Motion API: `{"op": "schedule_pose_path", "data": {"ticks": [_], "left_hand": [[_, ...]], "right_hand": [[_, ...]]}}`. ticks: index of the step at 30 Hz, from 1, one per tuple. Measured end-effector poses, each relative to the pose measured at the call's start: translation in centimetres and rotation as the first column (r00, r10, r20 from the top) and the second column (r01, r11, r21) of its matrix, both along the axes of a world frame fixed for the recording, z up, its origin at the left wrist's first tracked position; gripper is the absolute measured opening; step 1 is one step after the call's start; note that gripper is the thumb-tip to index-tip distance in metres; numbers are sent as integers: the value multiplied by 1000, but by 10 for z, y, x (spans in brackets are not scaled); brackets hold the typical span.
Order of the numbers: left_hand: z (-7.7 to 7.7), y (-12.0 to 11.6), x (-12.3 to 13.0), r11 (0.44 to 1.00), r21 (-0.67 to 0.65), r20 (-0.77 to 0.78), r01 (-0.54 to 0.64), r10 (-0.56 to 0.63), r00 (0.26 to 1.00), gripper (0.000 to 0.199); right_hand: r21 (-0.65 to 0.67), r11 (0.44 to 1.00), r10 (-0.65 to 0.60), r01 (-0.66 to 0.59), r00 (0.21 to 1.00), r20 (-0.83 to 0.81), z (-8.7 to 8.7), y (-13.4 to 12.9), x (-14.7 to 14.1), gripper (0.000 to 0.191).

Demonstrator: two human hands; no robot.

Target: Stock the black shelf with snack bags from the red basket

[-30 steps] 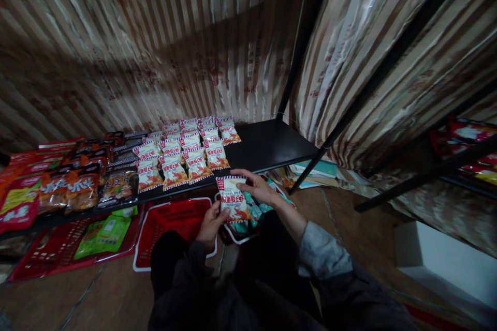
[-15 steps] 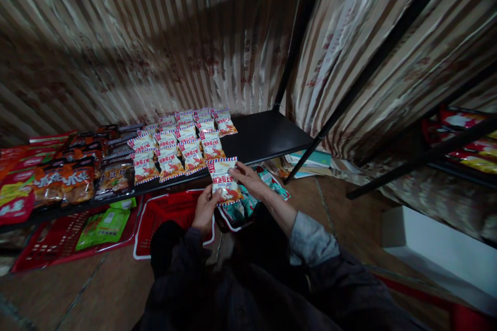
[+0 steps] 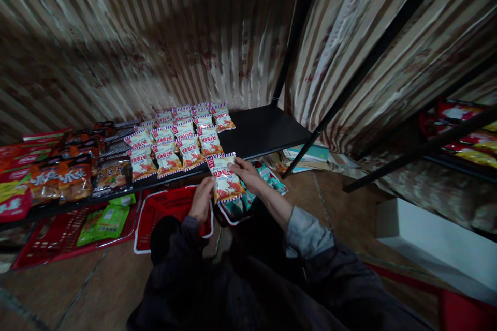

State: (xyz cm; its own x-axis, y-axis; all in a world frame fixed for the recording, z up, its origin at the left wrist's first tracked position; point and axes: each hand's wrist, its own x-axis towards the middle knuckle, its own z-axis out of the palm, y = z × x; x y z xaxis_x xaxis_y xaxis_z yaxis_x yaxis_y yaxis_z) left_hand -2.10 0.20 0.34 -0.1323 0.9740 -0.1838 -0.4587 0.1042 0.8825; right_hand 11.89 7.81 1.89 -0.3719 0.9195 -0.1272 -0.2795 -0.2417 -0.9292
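A white and orange snack packet (image 3: 225,180) with a striped top edge is held upright over the shelf's front edge. My right hand (image 3: 248,176) grips its upper right side, thumb on the front. At its left edge is my left hand (image 3: 202,197), fingers curled against the packet, fingertips partly hidden. Rows of matching packets (image 3: 166,159) lie on the black shelf (image 3: 267,129), just left of and behind the held one.
Orange-brown packets (image 3: 75,178) and red packets (image 3: 15,194) fill the shelf's left part. Below stand red baskets (image 3: 155,217), one with green packets (image 3: 111,221). Teal packets (image 3: 267,175) are by my right forearm. Black posts (image 3: 334,108) and a white box (image 3: 438,243) stand right.
The held packet has turned to face me more squarely. My left thumb has moved off its front to the left edge. The whole view has shifted slightly.
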Motion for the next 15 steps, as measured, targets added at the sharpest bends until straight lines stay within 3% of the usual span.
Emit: {"op": "schedule_pose_path", "data": {"ticks": [7, 15], "left_hand": [[17, 15, -3, 997, -49, -62, -61, 58, 996, 42], [7, 23, 0, 977, -136, -66, -162, 154, 986, 41]], "right_hand": [[36, 997, 75, -74, 997, -13, -3, -6, 0, 49], [11, 994, 107, -106, 994, -13, -5, -9, 1, 52]]}}
